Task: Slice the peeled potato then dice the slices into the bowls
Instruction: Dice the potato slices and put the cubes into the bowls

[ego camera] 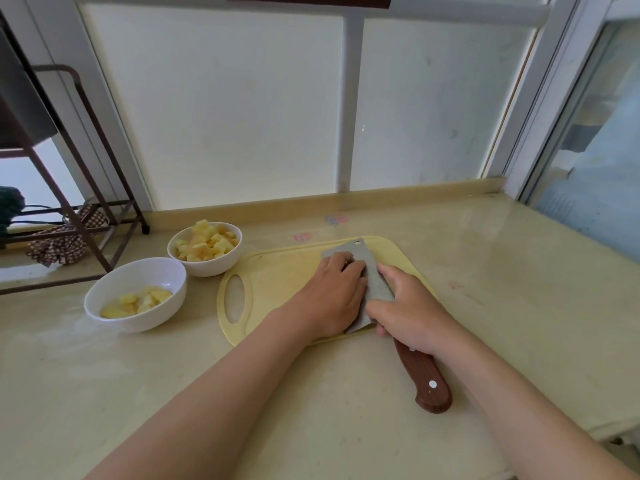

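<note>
Head view: a yellow cutting board (277,275) lies on a pale counter (519,271), and both bare hands meet over it. The right hand (412,313) grips a cleaver (377,289) where blade meets wooden handle (424,375), with the thumb on the blade's flat and the forefinger over its spine. The left hand (332,292) rests on the board, touching the blade's left face, its fingers curled downward. Whatever they hold is hidden, so its grip cannot be told. No uncut potato shows on the board.

2 white bowls stand left of the board. The far bowl (207,266), just beside the board's corner, is heaped with potato dice (207,240). The near bowl (138,320) holds a few potato pieces (138,301). A dark metal rack (86,216) stands at far left.
</note>
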Demonstrator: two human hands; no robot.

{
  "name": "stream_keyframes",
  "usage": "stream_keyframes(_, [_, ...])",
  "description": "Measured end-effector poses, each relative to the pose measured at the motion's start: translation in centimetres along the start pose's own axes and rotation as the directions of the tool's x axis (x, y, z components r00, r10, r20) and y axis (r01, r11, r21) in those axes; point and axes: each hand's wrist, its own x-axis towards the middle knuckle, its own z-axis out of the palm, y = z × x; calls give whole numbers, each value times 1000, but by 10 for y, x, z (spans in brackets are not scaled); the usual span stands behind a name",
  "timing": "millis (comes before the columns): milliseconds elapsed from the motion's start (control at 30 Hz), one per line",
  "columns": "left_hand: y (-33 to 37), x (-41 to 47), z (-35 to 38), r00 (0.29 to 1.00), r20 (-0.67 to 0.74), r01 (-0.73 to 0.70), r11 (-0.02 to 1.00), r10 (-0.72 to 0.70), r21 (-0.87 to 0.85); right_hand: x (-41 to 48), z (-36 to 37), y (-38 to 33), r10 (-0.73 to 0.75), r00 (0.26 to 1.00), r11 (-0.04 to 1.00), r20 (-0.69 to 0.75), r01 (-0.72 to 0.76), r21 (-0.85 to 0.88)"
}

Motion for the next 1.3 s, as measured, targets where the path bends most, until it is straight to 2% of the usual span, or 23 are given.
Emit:
stream_keyframes(267, [2, 4, -10, 999, 32, 14, 1000, -13, -15, 4, -3, -4, 3, 1000, 995, 16, -5, 99])
stream_keyframes(500, [1, 5, -28, 999, 46, 7, 1000, -7, 17, -5, -10, -22, -51, 997, 984, 49, 42, 175])
stream_keyframes(700, [2, -3, -62, 999, 16, 29, 998, -30, 61, -3, -10, -42, -77, 995, 983, 61, 65, 170])
stream_keyframes(1000, [-54, -63, -144, 977, -121, 196, 965, -177, 173, -12, 50, -129, -283, 943, 932, 173, 229, 280])
stream_keyframes(1167, [-91, -101, -169, 952, -189, 272, 950, -242, 155, -10, 93, -165, -311, 917, 926, 250, 232, 298])
stream_keyframes(1300, [-117, -116, -172, 913, -235, 368, 921, -333, 124, -5, 106, -175, -300, 918, 936, 260, 230, 267])
